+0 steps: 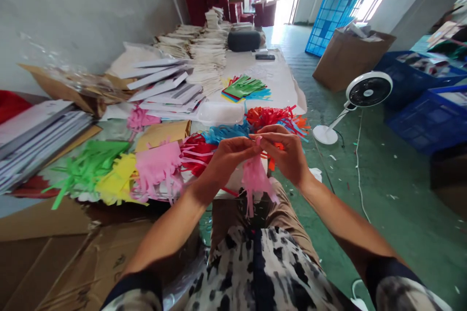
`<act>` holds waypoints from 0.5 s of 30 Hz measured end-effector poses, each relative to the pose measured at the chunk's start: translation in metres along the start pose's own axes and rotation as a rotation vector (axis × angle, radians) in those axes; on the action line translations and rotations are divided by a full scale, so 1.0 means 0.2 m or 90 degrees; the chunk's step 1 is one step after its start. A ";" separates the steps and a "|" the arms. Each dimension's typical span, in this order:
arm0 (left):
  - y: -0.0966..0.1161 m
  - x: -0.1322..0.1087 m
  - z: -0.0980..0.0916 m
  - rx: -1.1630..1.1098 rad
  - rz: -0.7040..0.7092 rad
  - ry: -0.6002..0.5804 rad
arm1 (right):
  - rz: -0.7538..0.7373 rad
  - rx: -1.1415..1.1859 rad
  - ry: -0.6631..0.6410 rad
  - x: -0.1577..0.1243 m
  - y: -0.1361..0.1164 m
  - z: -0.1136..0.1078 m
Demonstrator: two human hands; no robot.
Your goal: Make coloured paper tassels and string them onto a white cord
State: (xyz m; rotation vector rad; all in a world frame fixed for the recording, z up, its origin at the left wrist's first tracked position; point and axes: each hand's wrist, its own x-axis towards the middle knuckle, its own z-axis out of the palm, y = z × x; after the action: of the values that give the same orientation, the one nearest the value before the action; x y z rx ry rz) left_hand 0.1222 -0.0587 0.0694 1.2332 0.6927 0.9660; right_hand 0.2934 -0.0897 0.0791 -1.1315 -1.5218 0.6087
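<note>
A pink paper tassel hangs in front of me, its fringed strips pointing down over my lap. At its top, my left hand pinches it from the left. My right hand closes on the same top end from the other side, fingertips almost meeting. Just beyond my hands lie a red tassel pile and blue fringed paper. Dark red fringe lies left of my left hand. Farther left are pink, yellow and green fringed sheets.
A clear plastic tray sits mid-table near stacked white envelopes. Green fringed sheets lie farther back, with a phone behind. A white fan stands on the floor at right, near blue crates. Cardboard is at lower left.
</note>
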 end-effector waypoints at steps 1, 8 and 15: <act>0.00 0.01 0.00 -0.013 0.011 0.013 | 0.004 0.043 -0.027 0.01 0.01 0.01; 0.11 0.12 -0.13 -0.102 0.144 0.164 | 0.019 -0.069 -0.265 -0.16 0.17 0.04; 0.21 0.09 -0.22 -0.063 0.152 0.203 | -0.038 -0.208 -0.200 -0.12 0.08 -0.14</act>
State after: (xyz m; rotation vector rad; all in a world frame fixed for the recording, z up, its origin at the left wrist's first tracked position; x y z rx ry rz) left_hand 0.0818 -0.0212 0.1006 1.1010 0.7462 1.3992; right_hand 0.3240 -0.1091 0.0631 -1.2717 -1.9721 0.5261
